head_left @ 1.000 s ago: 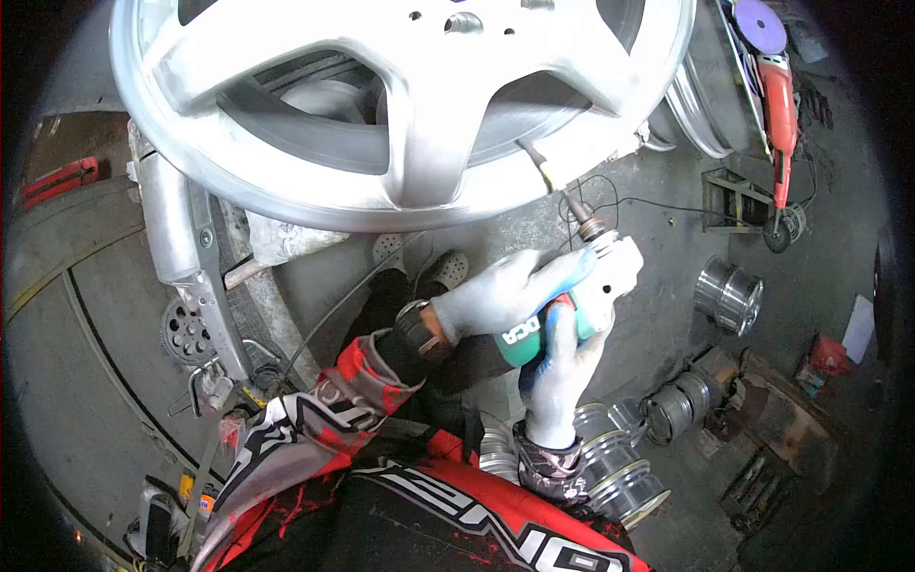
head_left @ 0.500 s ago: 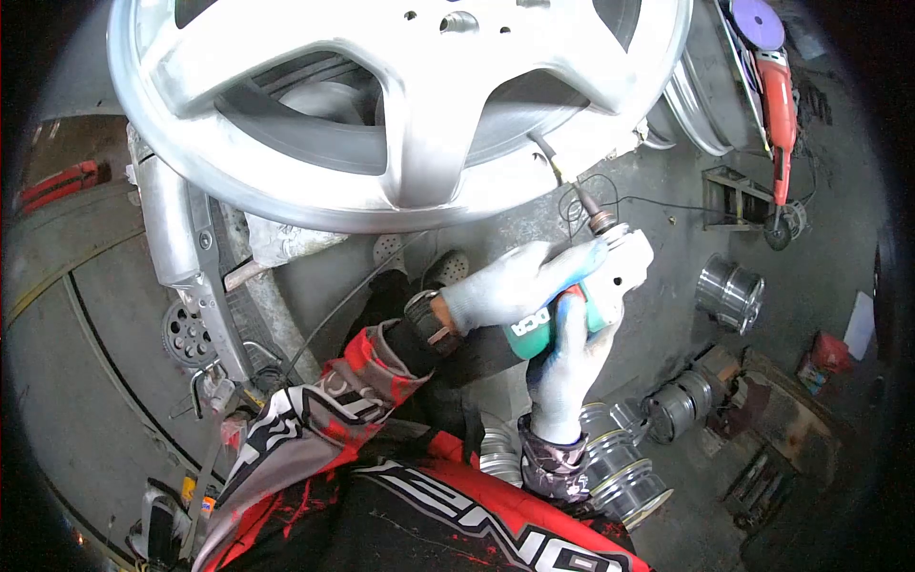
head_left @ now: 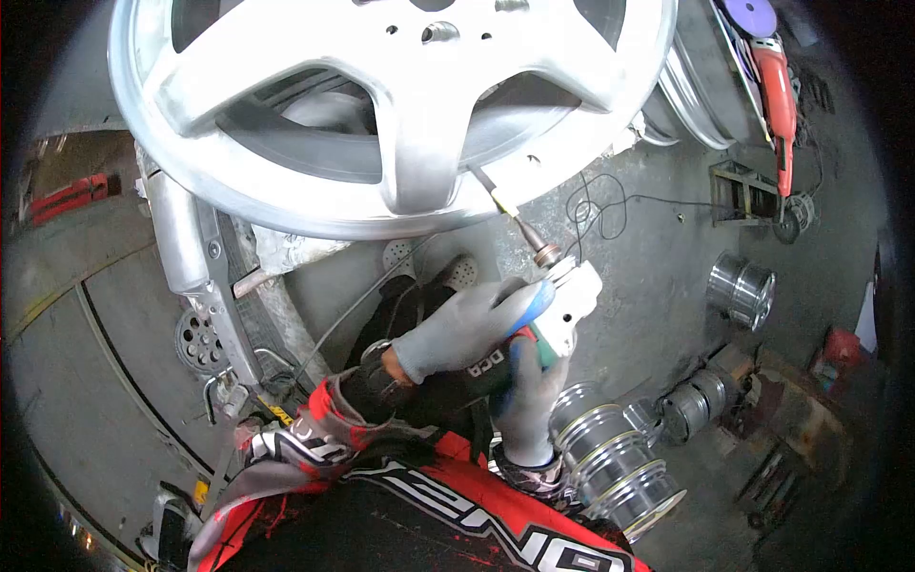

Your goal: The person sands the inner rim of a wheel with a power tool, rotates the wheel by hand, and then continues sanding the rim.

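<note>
- Nearest, below the cast silver wheel (head_left: 410, 143), both grey knit-gloved hands wrap tightly round the stubby white-teal grinder (head_left: 570, 303): right hand (head_left: 526, 396) beneath, left hand (head_left: 462, 329) on top.
- Its thin shaft touches the wheel's smooth rim.
- Beyond, right of the wheel, lies an orange angle grinder (head_left: 777, 95).

A green-and-white die grinder (head_left: 564, 307), clasped in my gloved left hand (head_left: 457, 329) and right hand (head_left: 524, 396), tilts up-left, its thin shaft tip against a silver spoked alloy wheel (head_left: 405, 153).

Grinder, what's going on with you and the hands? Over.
Grips: left hand and right hand both shut on grinder. Its bit at wheel rim. Nothing in between.
</note>
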{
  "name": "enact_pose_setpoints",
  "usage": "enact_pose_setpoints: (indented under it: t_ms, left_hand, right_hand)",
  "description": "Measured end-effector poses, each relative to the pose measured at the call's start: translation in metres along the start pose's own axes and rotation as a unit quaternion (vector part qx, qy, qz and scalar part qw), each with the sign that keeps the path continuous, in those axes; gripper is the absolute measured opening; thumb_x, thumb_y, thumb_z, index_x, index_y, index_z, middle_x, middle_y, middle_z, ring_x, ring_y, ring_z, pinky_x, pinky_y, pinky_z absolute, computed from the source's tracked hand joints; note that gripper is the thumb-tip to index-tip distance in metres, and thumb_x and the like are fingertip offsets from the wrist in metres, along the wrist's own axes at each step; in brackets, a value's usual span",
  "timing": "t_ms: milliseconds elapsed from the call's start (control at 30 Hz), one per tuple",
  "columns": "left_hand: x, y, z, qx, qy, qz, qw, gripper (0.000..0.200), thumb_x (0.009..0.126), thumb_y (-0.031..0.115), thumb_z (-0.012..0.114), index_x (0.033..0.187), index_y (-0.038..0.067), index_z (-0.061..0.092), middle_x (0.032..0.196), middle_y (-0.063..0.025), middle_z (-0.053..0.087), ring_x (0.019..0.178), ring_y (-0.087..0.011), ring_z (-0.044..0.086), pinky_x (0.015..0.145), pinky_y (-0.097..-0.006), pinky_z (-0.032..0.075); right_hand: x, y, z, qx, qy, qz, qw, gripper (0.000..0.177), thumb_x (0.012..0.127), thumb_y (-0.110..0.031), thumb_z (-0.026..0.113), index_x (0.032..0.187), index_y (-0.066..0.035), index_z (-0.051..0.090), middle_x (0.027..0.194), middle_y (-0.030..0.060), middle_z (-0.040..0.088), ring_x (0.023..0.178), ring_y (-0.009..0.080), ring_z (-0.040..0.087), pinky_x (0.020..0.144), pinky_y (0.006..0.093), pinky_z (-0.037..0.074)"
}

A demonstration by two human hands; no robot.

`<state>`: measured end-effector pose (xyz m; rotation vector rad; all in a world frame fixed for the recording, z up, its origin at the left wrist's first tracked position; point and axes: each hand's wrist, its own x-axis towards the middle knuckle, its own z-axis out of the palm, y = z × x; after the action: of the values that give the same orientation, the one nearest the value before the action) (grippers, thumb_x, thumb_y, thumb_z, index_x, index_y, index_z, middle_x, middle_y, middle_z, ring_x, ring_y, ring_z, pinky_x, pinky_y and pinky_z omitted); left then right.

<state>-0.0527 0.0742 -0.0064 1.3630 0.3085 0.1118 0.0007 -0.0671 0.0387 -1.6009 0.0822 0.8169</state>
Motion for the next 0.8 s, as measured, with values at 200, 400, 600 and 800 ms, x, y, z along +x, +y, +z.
enact_pose_setpoints:
  t_ms: [200, 400, 600, 800]
  left_hand:
    - [0.031, -0.010, 0.002, 0.185, 0.037, 0.194, 0.963, 0.052, 0.093, 0.014, 0.067, 0.142, 0.000, 0.055, 0.135, -0.0207, 0.063, 0.118, -0.0364, 0.065, 0.104, -0.0442, 0.053]
    - [0.009, 0.000, -0.004, -0.169, -0.024, -0.154, 0.973, 0.047, 0.108, 0.036, 0.055, 0.133, -0.003, 0.062, 0.119, -0.0130, 0.070, 0.110, -0.0203, 0.064, 0.102, -0.0354, 0.049]
    - [-0.011, 0.022, -0.005, -0.117, -0.001, -0.179, 0.977, 0.052, 0.112, 0.041, 0.047, 0.129, -0.005, 0.063, 0.118, -0.0125, 0.070, 0.109, -0.0176, 0.062, 0.101, -0.0336, 0.048]
    - [0.025, -0.012, 0.005, 0.146, -0.019, 0.109, 0.983, 0.037, 0.105, 0.020, 0.057, 0.131, -0.006, 0.060, 0.124, -0.0247, 0.068, 0.115, -0.0377, 0.067, 0.101, -0.0398, 0.053]
  right_hand:
    - [0.020, -0.018, 0.007, -0.029, 0.057, -0.076, 0.995, 0.073, 0.088, 0.001, 0.069, 0.153, 0.000, 0.034, 0.139, 0.0134, 0.050, 0.126, 0.0215, 0.054, 0.110, 0.0380, 0.043]
    - [0.002, 0.009, 0.004, -0.048, 0.024, -0.083, 0.995, 0.079, 0.087, -0.002, 0.074, 0.155, -0.001, 0.032, 0.141, 0.0135, 0.050, 0.129, 0.0234, 0.052, 0.113, 0.0395, 0.041]
    - [-0.016, 0.036, -0.010, -0.052, -0.010, -0.013, 0.999, 0.080, 0.091, -0.005, 0.073, 0.157, 0.000, 0.029, 0.145, 0.0148, 0.048, 0.133, 0.0241, 0.051, 0.114, 0.0392, 0.040]
    - [0.012, 0.013, -0.010, 0.037, 0.030, -0.050, 0.998, 0.068, 0.090, -0.002, 0.065, 0.152, 0.000, 0.037, 0.136, 0.0112, 0.054, 0.122, 0.0204, 0.056, 0.109, 0.0374, 0.043]
